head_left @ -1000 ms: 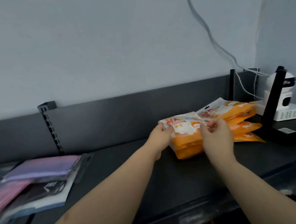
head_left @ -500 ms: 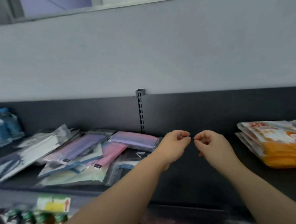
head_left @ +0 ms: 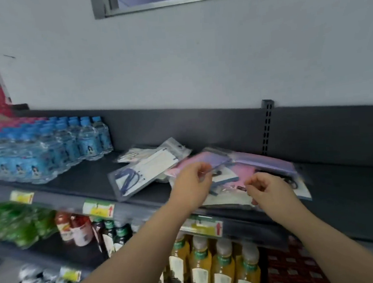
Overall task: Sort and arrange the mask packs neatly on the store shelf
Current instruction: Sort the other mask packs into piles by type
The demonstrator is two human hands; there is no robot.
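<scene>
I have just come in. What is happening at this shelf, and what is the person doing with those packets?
A person is sorting a loose pile of mask packs on the top shelf. The left hand seems to pinch the edge of a purple mask pack. The right hand hovers over the pile with curled fingers; blur hides whether it holds anything. The packs overlap at odd angles, not yet neat. Water bottles stand beside them.
</scene>
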